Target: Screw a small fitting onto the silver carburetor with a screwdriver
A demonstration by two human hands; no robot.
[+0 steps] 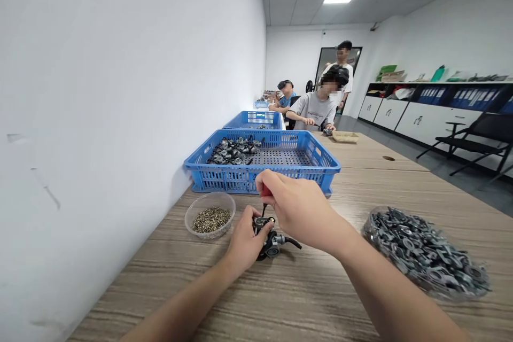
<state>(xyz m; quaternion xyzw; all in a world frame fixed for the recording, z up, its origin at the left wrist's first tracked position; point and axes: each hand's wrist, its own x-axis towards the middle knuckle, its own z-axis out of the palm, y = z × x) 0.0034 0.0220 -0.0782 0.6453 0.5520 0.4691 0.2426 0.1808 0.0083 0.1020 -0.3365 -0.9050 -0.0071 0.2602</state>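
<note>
A black and silver fishing reel [272, 248] rests on the table, and my left hand [246, 238] steadies it with thumb and fingers closed around its upper part. Above it, my right hand [294, 206] grips a screwdriver [264, 207]; a bit of red handle shows under the fingers. The dark shaft points down at the top of the reel, though I cannot tell exactly where its tip sits. To the left of the reel stands a clear round tub [211, 216] full of small brass-coloured screws.
Behind the hands is a blue crate [256, 177] with several reels [234, 150] at its left. Another blue crate [254, 117] stands farther back. On the right lies a clear container of grey parts [427, 251]. A person [316, 107] works across the table beside a shallow tray [345, 138].
</note>
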